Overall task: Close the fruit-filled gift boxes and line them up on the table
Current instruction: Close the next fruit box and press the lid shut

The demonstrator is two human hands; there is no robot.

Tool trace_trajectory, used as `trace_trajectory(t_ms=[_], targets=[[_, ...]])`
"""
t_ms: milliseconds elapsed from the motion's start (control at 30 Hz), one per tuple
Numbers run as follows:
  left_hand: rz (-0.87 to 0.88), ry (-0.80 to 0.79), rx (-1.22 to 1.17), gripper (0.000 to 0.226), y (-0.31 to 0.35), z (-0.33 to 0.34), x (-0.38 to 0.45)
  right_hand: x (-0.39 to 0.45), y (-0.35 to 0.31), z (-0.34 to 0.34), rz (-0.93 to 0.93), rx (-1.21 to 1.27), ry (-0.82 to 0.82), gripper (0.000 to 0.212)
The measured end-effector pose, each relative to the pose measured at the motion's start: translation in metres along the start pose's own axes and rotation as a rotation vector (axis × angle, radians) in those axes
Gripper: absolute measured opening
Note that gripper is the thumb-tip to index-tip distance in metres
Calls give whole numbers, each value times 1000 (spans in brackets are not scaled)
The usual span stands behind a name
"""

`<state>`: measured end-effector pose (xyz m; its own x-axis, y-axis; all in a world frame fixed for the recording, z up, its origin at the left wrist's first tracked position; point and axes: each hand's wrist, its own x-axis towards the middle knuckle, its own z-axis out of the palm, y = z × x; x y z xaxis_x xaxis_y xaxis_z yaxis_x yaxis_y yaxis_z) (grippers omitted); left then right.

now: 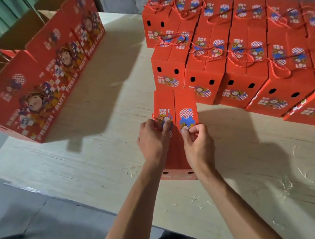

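Matt red cardboard boxes (175, 104) — pale wood-grain table (95, 150)

At about ten o'clock from me, I could read "FRESH FRUIT" in pale capitals along the lower edge of the open red cartons (43, 92), once on each. Small print on the closed gift boxes (246, 58) at two o'clock was too blurred to read.

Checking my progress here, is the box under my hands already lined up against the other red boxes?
No, the box both hands are on stands in front of the rows.
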<state>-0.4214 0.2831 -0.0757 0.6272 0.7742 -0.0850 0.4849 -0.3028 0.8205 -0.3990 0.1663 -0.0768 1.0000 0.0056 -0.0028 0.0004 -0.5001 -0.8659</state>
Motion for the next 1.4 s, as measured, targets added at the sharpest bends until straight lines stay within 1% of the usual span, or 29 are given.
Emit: trace_trajectory(t_ms=[133,200,333,367,433,533,600,633,700,767,833,900,967,1033,1100,1267,1400], targets=[[-60,-14,-81,41,8,0,1,1,-1,1,18,-37,-11,27],[-83,-18,-136,44,8,-3,1,0,-1,-2,45,11,-5,28],[-65,-44,-189,43,1,-7,3,-6,-4,-12,24,217,145,16],[-63,-62,-198,43,0,-9,4,-7,-5,-14,-14,235,165,15],[-69,-80,-203,48,-1,-15,8,-6,-10,-13,-149,187,158,12],[-43,-28,-239,57,2,-33,18,-8,-28,5,-377,86,37,11],[-25,-31,-333,55,7,-49,30,-18,-50,29,-448,125,-55,18],[-6,-41,-375,52,9,-58,37,-24,-62,43,-443,154,-80,21],[30,-103,-406,43,10,-77,53,-31,-84,71,-358,209,-52,23],[50,-239,-434,39,10,-98,73,-35,-103,92,-294,244,5,26],[63,-342,-513,37,14,-119,94,-35,-125,107,-278,315,-18,28],[97,-371,-519,33,17,-140,113,-30,-147,121,-248,371,-53,30],[153,-399,-496,31,20,-155,127,-26,-168,132,-211,400,-54,32],[152,-465,-533,32,23,-162,138,-16,-181,138,-180,445,-47,33],[171,-527,-573,34,29,-164,149,-1,-188,142,-193,461,-24,33],[168,-585,-617,33,38,-160,187,31,-203,158,-268,376,11,34],[186,-525,-626,35,41,-171,220,65,-226,183,-311,412,-28,34]])
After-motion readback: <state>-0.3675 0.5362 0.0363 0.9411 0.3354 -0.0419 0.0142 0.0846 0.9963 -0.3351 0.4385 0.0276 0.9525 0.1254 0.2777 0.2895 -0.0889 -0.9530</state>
